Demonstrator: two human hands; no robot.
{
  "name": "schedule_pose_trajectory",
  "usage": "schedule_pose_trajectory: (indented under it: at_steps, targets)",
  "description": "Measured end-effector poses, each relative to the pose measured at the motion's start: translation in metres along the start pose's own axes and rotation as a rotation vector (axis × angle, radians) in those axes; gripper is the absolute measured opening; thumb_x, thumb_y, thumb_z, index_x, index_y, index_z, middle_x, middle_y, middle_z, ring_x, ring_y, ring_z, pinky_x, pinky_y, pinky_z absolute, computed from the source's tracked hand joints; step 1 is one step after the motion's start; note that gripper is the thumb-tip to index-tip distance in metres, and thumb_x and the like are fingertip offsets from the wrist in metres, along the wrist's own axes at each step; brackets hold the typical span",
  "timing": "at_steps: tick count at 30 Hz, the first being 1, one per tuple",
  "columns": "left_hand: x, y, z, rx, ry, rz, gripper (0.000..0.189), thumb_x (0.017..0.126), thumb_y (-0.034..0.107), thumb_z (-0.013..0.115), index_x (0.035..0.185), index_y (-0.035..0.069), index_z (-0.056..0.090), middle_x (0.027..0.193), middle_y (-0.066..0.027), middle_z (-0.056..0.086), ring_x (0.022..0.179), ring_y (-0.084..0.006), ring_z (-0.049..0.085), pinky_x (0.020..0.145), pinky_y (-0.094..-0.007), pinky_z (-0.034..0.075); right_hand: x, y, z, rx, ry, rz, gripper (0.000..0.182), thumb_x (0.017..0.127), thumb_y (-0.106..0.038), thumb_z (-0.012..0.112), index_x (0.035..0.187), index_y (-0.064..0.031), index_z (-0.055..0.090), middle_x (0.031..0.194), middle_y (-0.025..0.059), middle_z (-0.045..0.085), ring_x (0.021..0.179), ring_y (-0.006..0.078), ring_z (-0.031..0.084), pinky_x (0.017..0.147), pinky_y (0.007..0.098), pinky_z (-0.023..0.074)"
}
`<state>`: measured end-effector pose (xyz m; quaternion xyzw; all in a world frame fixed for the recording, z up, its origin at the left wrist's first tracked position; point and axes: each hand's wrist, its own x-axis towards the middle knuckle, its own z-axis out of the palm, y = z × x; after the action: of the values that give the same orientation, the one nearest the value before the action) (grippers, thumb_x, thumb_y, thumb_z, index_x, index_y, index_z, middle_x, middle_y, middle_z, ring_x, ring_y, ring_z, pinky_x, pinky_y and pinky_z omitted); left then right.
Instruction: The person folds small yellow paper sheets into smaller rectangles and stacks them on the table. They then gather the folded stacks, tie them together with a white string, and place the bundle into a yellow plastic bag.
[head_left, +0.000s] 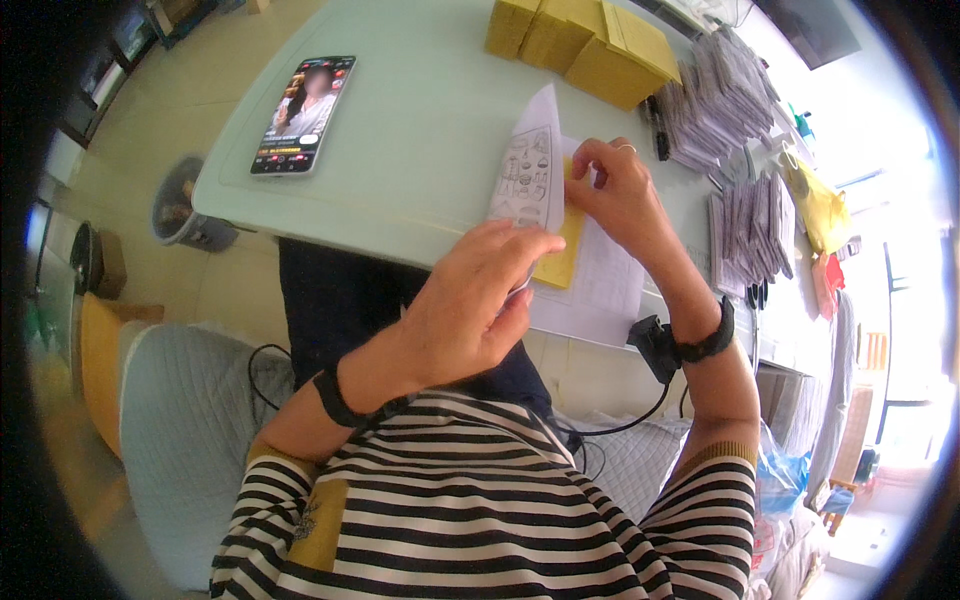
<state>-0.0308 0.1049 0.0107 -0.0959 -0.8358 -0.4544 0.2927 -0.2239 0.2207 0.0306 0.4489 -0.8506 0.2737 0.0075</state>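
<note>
A paper sheet with line drawings (525, 176) stands partly raised over a flat yellow piece (559, 262), which lies on a larger white sheet (607, 289) at the table's near edge. My left hand (480, 300) is at the raised sheet's lower end, its thumb and fingers curled around something small that is mostly hidden. At the sheet's right side, my right hand (615, 187) has thumb and index finger close together by the yellow piece; whether they pinch an edge is unclear. It wears a ring.
A phone (304, 116) with a lit screen lies at the table's left (405, 90). Yellow blocks (585, 45) stand at the far side. Stacks of folded paper (716, 97) and another bundle (754, 232) are at right. A bin (195, 206) stands on the floor. Cables hang near my wrists.
</note>
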Motion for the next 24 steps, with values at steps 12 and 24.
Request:
schedule_pose_trajectory:
  at_steps: [12,24]
  targets:
    - [0.003,-0.002,0.008,0.144,-0.142,0.029,0.053,0.071,-0.005,0.055,0.124,0.001,0.047,0.111,-0.0191,0.058,0.107,-0.0349,0.055,0.102,-0.0479,0.036,0.007,-0.017,-0.013,0.219,-0.145,-0.019,0.037,0.093,-0.034,0.048,0.097,-0.0017,0.066,0.079,0.0158,0.064,0.073,0.0305,0.057,0.066,0.0395,0.0482]
    - [0.001,-0.003,0.014,0.316,-0.186,0.096,0.057,0.069,-0.005,0.055,0.125,-0.002,0.047,0.112,-0.0218,0.060,0.108,-0.0372,0.056,0.102,-0.0496,0.037,0.071,0.008,-0.007,0.550,-0.348,0.426,0.053,0.083,-0.051,0.062,0.097,0.0002,0.066,0.088,0.0073,0.063,0.079,0.0151,0.056,0.069,0.0282,0.0450]
